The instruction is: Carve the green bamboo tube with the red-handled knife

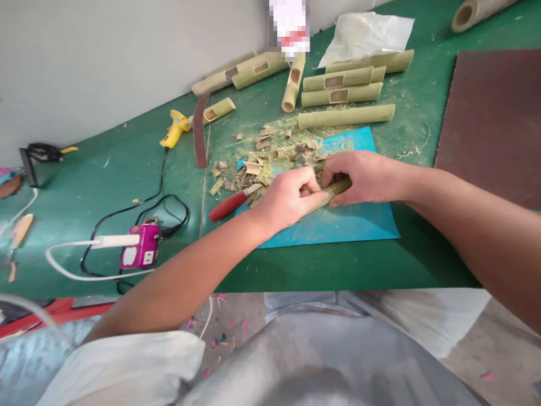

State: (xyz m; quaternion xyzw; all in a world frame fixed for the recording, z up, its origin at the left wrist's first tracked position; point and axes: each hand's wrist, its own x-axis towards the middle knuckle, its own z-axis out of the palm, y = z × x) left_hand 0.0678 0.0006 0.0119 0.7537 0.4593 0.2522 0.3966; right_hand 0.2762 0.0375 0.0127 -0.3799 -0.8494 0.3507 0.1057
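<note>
Both my hands are closed on one pale green bamboo tube (pixel 322 203) above a blue sheet (pixel 359 223). My left hand (pixel 289 194) grips its nearer left part, with the fingers bent around it. Close beside it, my right hand (pixel 366 176) pinches the far right end between thumb and fingers. Much of the tube is hidden under the hands. Left of my left hand lies a red-handled knife (pixel 230 205), its blade among bamboo chips (pixel 253 168) and sawdust.
Bamboo tubes, several with cut windows (pixel 342 95), lie at the back near a white paper (pixel 367 36). A yellow corded tool (pixel 174 129), a sandpaper strip (pixel 200 135) and a purple power socket (pixel 141 246) with cables are on the left. A brown sheet (pixel 492 124) covers the right.
</note>
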